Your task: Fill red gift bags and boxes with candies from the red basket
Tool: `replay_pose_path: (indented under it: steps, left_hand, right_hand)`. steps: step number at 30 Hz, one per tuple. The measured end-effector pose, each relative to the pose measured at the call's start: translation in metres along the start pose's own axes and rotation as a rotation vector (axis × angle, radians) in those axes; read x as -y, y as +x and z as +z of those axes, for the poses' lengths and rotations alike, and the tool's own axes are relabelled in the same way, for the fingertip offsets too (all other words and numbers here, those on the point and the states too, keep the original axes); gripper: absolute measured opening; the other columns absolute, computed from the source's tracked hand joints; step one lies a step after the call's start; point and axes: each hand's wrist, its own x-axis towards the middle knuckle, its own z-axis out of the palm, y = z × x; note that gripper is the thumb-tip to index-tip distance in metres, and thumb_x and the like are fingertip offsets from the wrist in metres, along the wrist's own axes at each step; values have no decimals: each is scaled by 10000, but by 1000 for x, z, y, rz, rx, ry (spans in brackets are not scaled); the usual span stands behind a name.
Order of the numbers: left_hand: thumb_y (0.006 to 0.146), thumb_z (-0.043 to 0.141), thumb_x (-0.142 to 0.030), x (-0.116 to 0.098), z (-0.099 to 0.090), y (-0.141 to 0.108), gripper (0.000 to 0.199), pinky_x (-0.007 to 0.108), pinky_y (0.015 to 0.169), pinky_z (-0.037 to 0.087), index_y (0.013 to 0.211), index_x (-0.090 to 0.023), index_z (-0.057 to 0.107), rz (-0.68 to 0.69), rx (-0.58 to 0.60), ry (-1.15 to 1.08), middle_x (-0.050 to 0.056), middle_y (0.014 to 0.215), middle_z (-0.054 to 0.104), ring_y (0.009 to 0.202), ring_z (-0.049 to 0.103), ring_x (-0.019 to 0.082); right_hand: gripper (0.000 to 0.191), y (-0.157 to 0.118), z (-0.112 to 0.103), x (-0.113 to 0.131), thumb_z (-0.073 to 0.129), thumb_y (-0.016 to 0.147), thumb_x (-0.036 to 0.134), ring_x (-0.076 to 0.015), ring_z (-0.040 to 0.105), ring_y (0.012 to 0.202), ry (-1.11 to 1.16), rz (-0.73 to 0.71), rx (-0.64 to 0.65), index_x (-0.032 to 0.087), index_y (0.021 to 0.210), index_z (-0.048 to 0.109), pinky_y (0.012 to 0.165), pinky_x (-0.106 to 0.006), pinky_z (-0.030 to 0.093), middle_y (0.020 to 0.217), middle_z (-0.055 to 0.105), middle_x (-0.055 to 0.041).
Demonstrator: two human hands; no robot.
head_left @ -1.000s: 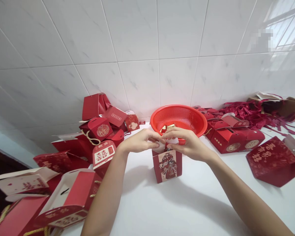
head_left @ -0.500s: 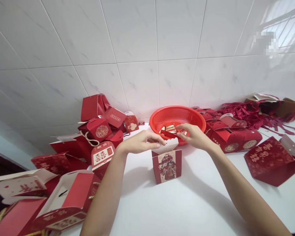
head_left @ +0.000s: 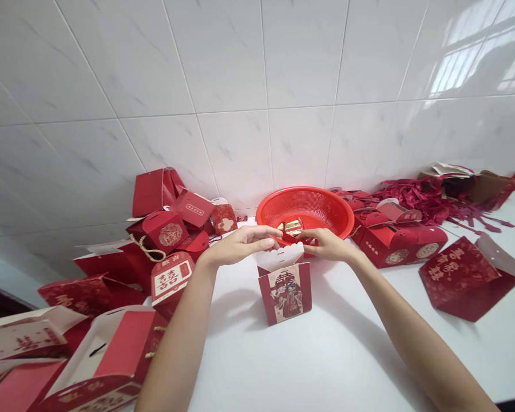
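Note:
A red gift box (head_left: pixel 285 293) with a printed figure on its front stands upright on the white table, its pale scalloped flap raised. My left hand (head_left: pixel 244 245) is at the flap's upper left, fingers bent toward it; whether they grip it is hard to make out. My right hand (head_left: pixel 326 245) is at the flap's right side, in front of the basket, with its fingertips partly behind the flap. Just behind the box sits a red plastic basket (head_left: pixel 304 197) with gold and red wrapped pieces (head_left: pixel 292 226) in it.
Red boxes (head_left: pixel 169 232) are piled on the left. On the right are more red boxes (head_left: pixel 392 243), dark pink ribbons (head_left: pixel 412 194) and a separate open red box (head_left: pixel 463 280). A tiled wall (head_left: pixel 232 149) rises behind the table.
My right hand has moved back from over the basket's contents to the box's flap. My left hand remains by the flap. The whole view has shifted slightly.

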Motion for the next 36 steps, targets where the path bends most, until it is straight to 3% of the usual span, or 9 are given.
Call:
replay_pose_path:
  steps: [6,13,16,20,22,28,36]
  left_hand:
    - [898,605,-406,22,-2,12,385,384,974,510,1183,-151,649,5,-127,20,114,1134,713,1051,666,215]
    - [882,533,-390,39,2,22,369,348,938,504,1124,-161,690,-55,-248,374,108,1210,691,1092,640,243]
    - [878,507,-331,33,8,23,337,302,835,494,1084,-152,705,-103,-188,520,96,1125,717,979,660,223]
    - [861,501,-272,28,16,26,252,255,630,401,857,-153,723,-193,-16,660,46,806,722,721,626,177]
    - [851,510,-262,28,18,28,239,252,596,364,809,-165,725,-251,20,704,37,747,709,682,608,170]
    - [781,599,-319,37,19,35,282,256,609,399,991,-211,752,-405,46,723,71,887,740,766,650,215]
    - [753,621,-361,35,22,41,363,265,610,403,1076,-216,701,-430,105,775,80,960,716,823,657,244]
  right_hand:
    - [261,-4,-7,-1,645,820,322,-212,670,865,122,-29,100,174,1009,745,750,-300,498,1007,753,-61]
    - [205,-7,-15,5,677,764,339,-166,599,755,175,-10,222,164,862,721,687,-266,449,806,689,-16]
    - [224,-6,-14,3,655,759,322,-156,574,732,172,-4,237,151,891,715,662,-257,435,807,676,-16]
    - [254,-5,-13,2,632,771,325,-162,575,757,169,-25,264,136,918,715,666,-255,433,855,695,-37]
    - [258,-5,-14,3,622,773,319,-164,586,764,169,-35,280,135,926,719,671,-255,443,876,706,-43]
    - [254,-6,-14,12,600,729,223,-164,606,776,156,-67,310,146,934,729,676,-259,459,935,731,-47]
    - [355,-5,-13,16,515,660,63,-149,596,742,120,-38,294,162,925,730,644,-245,456,883,723,-30]
